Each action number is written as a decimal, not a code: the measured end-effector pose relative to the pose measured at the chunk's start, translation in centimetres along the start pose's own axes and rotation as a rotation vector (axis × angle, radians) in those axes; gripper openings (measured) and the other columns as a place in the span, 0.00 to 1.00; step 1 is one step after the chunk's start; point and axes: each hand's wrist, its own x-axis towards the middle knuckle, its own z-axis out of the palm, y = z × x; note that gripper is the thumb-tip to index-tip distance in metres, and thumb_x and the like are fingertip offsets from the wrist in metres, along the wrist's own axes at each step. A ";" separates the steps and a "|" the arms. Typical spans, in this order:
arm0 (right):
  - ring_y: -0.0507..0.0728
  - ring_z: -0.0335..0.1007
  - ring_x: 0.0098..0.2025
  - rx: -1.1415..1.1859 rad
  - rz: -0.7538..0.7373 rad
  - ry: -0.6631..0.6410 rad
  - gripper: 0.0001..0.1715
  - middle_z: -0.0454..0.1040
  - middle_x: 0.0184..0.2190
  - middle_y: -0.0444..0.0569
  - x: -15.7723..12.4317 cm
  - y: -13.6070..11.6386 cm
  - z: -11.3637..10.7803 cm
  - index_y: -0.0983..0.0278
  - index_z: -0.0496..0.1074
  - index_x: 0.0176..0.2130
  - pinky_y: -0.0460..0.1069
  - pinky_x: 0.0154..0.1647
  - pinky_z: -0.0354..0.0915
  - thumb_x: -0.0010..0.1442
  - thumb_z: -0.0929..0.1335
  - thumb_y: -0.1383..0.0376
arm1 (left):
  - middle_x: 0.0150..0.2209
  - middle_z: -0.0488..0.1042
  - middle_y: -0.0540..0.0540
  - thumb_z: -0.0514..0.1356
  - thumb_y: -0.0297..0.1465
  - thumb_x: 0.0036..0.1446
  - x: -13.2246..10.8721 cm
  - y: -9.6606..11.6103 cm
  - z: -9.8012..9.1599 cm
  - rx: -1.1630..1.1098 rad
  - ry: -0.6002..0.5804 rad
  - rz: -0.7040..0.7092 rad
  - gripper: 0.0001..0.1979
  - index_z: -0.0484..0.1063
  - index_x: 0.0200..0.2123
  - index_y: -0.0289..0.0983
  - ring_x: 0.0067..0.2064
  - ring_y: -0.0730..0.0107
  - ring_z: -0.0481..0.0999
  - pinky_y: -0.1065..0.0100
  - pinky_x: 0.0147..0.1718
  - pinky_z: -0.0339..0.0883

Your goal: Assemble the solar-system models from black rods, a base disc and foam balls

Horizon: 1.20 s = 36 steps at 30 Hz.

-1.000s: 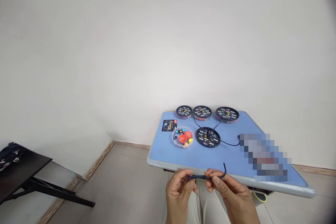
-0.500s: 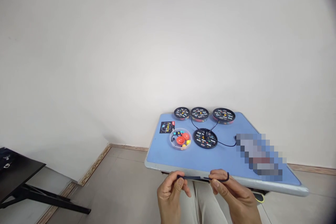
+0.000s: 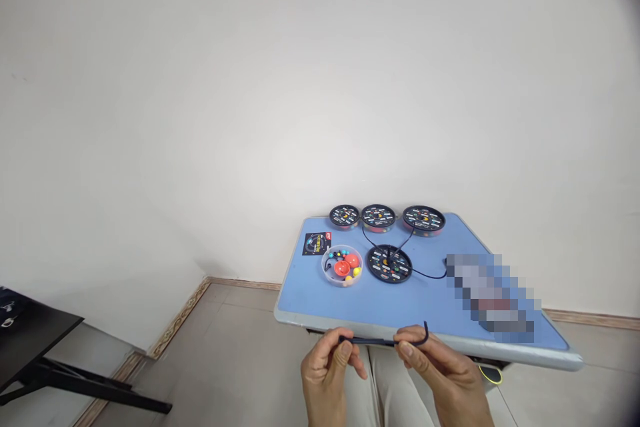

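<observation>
Just in front of the table's near edge, my left hand (image 3: pixel 325 373) pinches the left end of a thin straight black rod (image 3: pixel 367 341) between thumb and fingers. My right hand (image 3: pixel 445 373) is closed on a thin curved black rod (image 3: pixel 427 330), whose bent tip rises past the fingers. The two pieces meet end to end beside my right thumb; whether they are locked together I cannot tell. On the table beyond lies a black printed disc (image 3: pixel 390 271) with several thin black curved arms spreading from its centre.
The blue table (image 3: pixel 320 300) holds a clear round tray (image 3: pixel 325 275) of coloured balls and half-shells, a black card (image 3: pixel 317 244), and several round packs, including one at the back right (image 3: pixel 424 218). A blurred item (image 3: pixel 493 293) lies right. A black table (image 3: pixel 35 327) stands left.
The silvery section between the two rods is no longer visible, and the rods have come closer together. The curved tip in my right hand has turned upward.
</observation>
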 end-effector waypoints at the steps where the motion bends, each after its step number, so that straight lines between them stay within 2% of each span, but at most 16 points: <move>1: 0.58 0.67 0.31 -0.004 0.005 0.000 0.13 0.75 0.26 0.46 0.0 0.0 0.0 0.59 0.81 0.24 0.47 0.29 0.65 0.44 0.77 0.53 | 0.22 0.76 0.48 0.68 0.45 0.50 0.0 0.0 0.0 0.000 -0.001 -0.004 0.18 0.80 0.32 0.35 0.19 0.70 0.73 0.69 0.22 0.70; 4: 0.59 0.68 0.31 -0.018 0.016 0.002 0.14 0.75 0.27 0.47 0.1 0.3 -0.2 0.59 0.80 0.24 0.48 0.30 0.66 0.45 0.77 0.52 | 0.22 0.76 0.48 0.68 0.45 0.51 0.0 0.0 0.0 -0.012 -0.012 -0.022 0.18 0.80 0.32 0.35 0.19 0.70 0.73 0.69 0.22 0.70; 11: 0.57 0.67 0.27 -0.029 -0.029 -0.083 0.13 0.75 0.25 0.48 0.7 1.2 -0.7 0.60 0.81 0.25 0.48 0.27 0.66 0.47 0.76 0.53 | 0.21 0.76 0.49 0.68 0.45 0.51 -0.1 -0.1 -0.1 -0.041 -0.029 -0.080 0.18 0.80 0.33 0.34 0.19 0.71 0.73 0.71 0.22 0.69; 18: 0.56 0.65 0.28 0.032 0.021 -0.018 0.12 0.74 0.25 0.46 0.1 0.1 0.1 0.60 0.81 0.24 0.48 0.28 0.64 0.45 0.77 0.54 | 0.22 0.76 0.48 0.68 0.45 0.50 -0.1 0.0 0.2 -0.048 -0.026 -0.090 0.19 0.80 0.32 0.34 0.19 0.70 0.73 0.70 0.22 0.69; 23: 0.57 0.64 0.27 0.025 0.021 -0.048 0.12 0.72 0.21 0.46 0.1 -0.1 0.1 0.59 0.80 0.23 0.49 0.28 0.64 0.47 0.76 0.54 | 0.20 0.74 0.50 0.68 0.46 0.50 -0.5 0.7 0.8 -0.004 0.034 -0.019 0.18 0.80 0.31 0.35 0.19 0.70 0.72 0.70 0.23 0.68; 27: 0.56 0.64 0.23 0.053 0.043 -0.059 0.15 0.71 0.18 0.46 0.1 0.2 0.3 0.60 0.79 0.21 0.50 0.27 0.64 0.47 0.76 0.53 | 0.19 0.74 0.51 0.68 0.46 0.51 -0.7 1.1 1.1 0.048 0.046 0.074 0.17 0.80 0.31 0.36 0.19 0.70 0.72 0.69 0.24 0.68; 31: 0.56 0.64 0.21 0.124 0.068 -0.021 0.15 0.71 0.16 0.45 0.2 1.2 0.5 0.62 0.80 0.23 0.50 0.26 0.65 0.47 0.76 0.53 | 0.19 0.73 0.51 0.67 0.46 0.51 -0.8 1.0 1.3 0.058 0.041 0.071 0.18 0.79 0.30 0.36 0.17 0.70 0.71 0.69 0.22 0.67; 36: 0.56 0.66 0.20 0.150 0.079 -0.044 0.15 0.72 0.16 0.46 0.6 2.1 0.5 0.62 0.81 0.23 0.50 0.24 0.65 0.46 0.77 0.53 | 0.20 0.73 0.52 0.68 0.48 0.50 -0.8 0.0 1.6 0.023 0.050 0.074 0.19 0.79 0.30 0.36 0.16 0.71 0.72 0.70 0.21 0.67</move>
